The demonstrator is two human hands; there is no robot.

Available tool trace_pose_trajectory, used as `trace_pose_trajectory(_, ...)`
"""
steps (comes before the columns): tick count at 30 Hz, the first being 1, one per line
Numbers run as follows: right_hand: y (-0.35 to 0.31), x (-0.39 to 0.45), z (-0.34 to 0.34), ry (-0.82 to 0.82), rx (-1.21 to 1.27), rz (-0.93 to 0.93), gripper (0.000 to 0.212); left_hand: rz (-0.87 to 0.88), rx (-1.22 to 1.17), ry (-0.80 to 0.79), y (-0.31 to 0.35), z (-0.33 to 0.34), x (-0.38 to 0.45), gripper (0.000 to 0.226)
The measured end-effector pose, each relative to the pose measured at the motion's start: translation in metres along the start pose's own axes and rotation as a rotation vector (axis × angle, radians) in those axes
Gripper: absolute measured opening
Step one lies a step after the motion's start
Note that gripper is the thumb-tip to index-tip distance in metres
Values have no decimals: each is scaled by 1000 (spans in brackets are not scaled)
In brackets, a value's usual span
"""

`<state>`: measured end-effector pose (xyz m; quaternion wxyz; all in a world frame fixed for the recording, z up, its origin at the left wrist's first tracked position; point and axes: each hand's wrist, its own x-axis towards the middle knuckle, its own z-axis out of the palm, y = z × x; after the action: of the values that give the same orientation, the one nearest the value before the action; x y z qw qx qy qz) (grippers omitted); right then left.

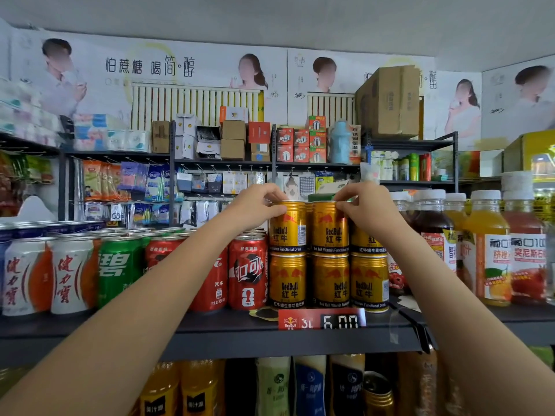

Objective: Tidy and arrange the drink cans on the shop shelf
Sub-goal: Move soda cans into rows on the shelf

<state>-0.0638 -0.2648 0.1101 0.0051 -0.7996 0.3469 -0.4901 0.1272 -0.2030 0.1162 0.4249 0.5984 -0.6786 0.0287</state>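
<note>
Two stacked rows of gold Red Bull cans are seen on the dark shelf, all standing upright with their long axes vertical and their printed labels turned toward the front. The upper left can is grasped at its top rim by the left hand, with the fingers curled over the lid and the thumb set against the side. The upper middle can is pinched at its rim by the right hand in the same manner. The two held cans are set just beside each other and rest on the lower row, whose three cans stand close to the shelf's front edge, directly behind the red price tag.

To the left, the red cola cans are packed touching the gold stack, so no gap is left on that side. To the right, the juice bottles are ranged near, with the view between partly covered by the right forearm. Above the top row open room is left, bounded only by hanging goods well behind.
</note>
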Motion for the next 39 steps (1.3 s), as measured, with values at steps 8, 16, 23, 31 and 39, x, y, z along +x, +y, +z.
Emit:
trace_pose_trajectory(8, -1, 0, 2, 17, 25, 10, 17, -2, 115, 161, 14, 16, 11, 19)
trace_pose_trajectory(16, 4, 2, 4, 41, -6, -17, 17, 24, 27, 70, 13, 19, 13, 14)
trace_pose_trajectory(23, 5, -9, 4, -203, -180, -106, 59, 63, 402, -27, -3, 18, 1, 56)
trace_pose_trajectory(31, 2, -7, 4, -45, -160, -127, 52, 99, 164, -85, -12, 7, -1, 44)
trace_pose_trajectory(39, -26, 42, 9, -105, -68, -189, 15, 49, 66, 142, -18, -17, 29, 18)
